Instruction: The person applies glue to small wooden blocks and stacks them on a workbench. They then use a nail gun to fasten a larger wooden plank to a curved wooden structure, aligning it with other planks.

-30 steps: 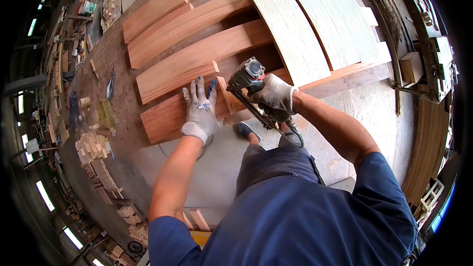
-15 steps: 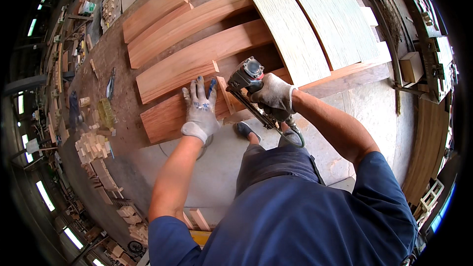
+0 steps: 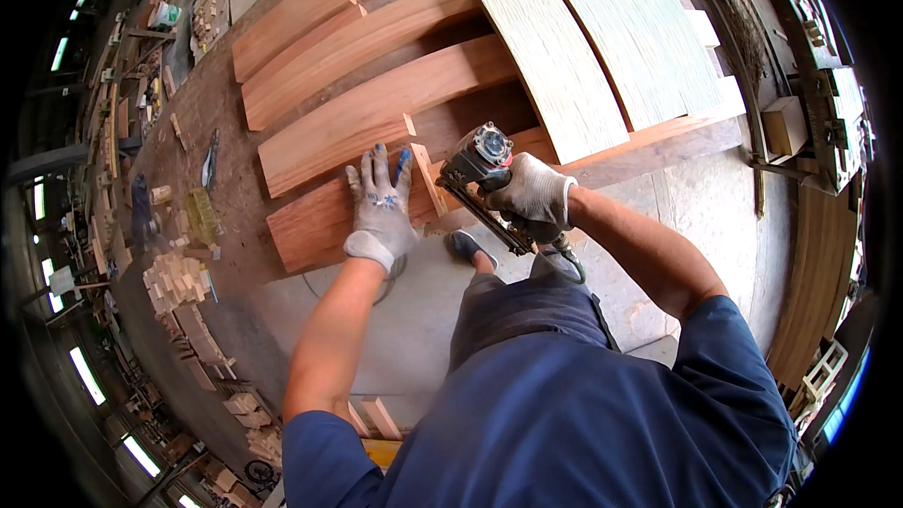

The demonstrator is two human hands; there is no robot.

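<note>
My left hand [image 3: 383, 212], in a pale work glove, lies with spread fingers on the nearest reddish wooden board [image 3: 310, 224]. A pneumatic nail gun [image 3: 480, 165] is gripped in my gloved right hand [image 3: 532, 196], its round cap tilted up toward me. An air hose [image 3: 570, 259] runs from the gun's handle end. Between the two hands, a narrow wood strip [image 3: 428, 179] stands across the board's end. Beyond the gun, two pale rough-faced panels [image 3: 548, 61] lie across the reddish boards. The nail gun's tip is hard to make out.
More long boards [image 3: 376, 113] lie side by side on the bench, with gaps between them. Stacked wood blocks [image 3: 177, 282] stand at the left. A wooden block [image 3: 785, 127] and long timber [image 3: 811, 273] are at the right. My shoe [image 3: 466, 246] shows below on the concrete floor.
My right hand and the nail gun have shifted slightly right and toward me, away from the wood strip. My left hand stays flat on the board.
</note>
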